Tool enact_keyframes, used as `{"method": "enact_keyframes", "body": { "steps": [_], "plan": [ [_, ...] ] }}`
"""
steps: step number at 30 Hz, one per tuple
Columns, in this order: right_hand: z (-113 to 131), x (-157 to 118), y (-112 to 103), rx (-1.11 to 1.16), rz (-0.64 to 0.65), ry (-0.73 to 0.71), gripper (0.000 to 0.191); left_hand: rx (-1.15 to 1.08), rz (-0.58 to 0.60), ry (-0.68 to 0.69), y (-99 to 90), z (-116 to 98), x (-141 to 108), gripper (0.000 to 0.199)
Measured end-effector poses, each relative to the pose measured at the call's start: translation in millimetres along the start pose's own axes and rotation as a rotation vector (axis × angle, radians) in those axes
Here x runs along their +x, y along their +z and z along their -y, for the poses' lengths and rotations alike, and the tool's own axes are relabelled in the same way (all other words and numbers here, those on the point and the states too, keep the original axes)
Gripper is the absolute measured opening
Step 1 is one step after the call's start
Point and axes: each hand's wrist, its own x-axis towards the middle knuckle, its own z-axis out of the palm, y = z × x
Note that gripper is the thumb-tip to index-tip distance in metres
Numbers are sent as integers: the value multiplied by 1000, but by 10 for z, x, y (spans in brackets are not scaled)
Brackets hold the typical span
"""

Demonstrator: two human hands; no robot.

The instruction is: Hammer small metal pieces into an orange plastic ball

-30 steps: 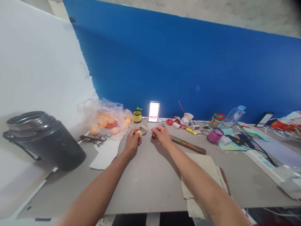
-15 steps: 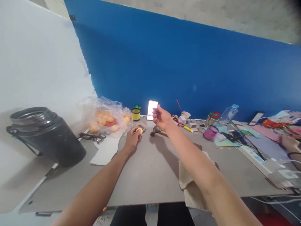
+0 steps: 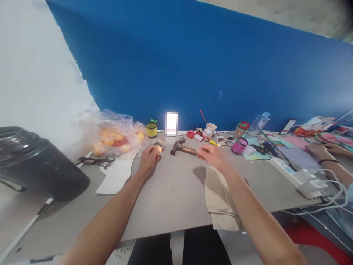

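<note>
Left fingertips pinch a small round piece; right hand is over a hammer

Picture a clock face on the grey tabletop [image 3: 171, 206], centred between the forearms, with 12 towards the blue wall [image 3: 176, 66]. At 11 o'clock the left hand [image 3: 148, 161] pinches a small, round, yellow-orange piece [image 3: 159, 149] between thumb and fingertips. At 2 o'clock the right hand [image 3: 213, 156] has loosely curled fingers over the handle of a claw hammer with a dark metal head and brown wooden handle [image 3: 187, 149]. Whether they grip or touch it I cannot tell. The hammer lies flat at 1 o'clock, its head towards 12.

To do this well, I would keep the left pinch light and steady, so the piece does not slip. A secure right grip would take all the fingers round the handle, clear of the folded beige cloth [image 3: 220, 200] at 4 o'clock.

Counted: one pinched piece, one hammer, one cloth, one glowing phone [image 3: 171, 124] at 12, one yellow cup-shaped holder [image 3: 151, 130] at 11, one pair of dark-framed glasses [image 3: 96, 161] and one large dark bottle [image 3: 49, 165] at 9. The orange fruits [image 3: 110, 141] in the clear plastic bag [image 3: 118, 119] at 10 overlap too much to count.
</note>
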Motion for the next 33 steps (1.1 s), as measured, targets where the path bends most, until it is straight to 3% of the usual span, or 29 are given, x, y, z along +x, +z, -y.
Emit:
{"method": "enact_keyframes", "body": {
  "steps": [2, 5, 7, 9, 13, 20, 26, 30, 33],
  "plan": [
    [-287, -346, -139, -362, -100, -14, 17, 18, -13, 5, 2, 18, 13, 27],
    [-672, -770, -461, -731, -377, 128, 21, 26, -23, 4, 11, 41, 31, 29],
    [-866, -978, -689, -883, -446, 227, 26, 27, -26, 3, 16, 47, 39, 30],
    [-992, -1135, -862, -973, -462, 363, 29, 30, -23, 7, 16, 45, 41, 30],
    [-1071, -1305, -969, -917, -292, 560, 31, 77, -15, 22, 5, 26, 27, 31],
    [-1095, -1207, -928, -858, -314, 588, 36, 123, -5, 29, -3, -38, -13, 36],
    [-1057, -1047, -791, -974, -226, 482, 32, 115, -2, 14, 1, -21, -5, 35],
    [-848, -880, -691, -1066, -72, 441, 32, 122, 3, 34, -4, -3, 5, 36],
    [-532, -663, -685, -1175, 21, 418, 30, 128, -2, 43, -10, -15, -1, 36]
  ]
}}
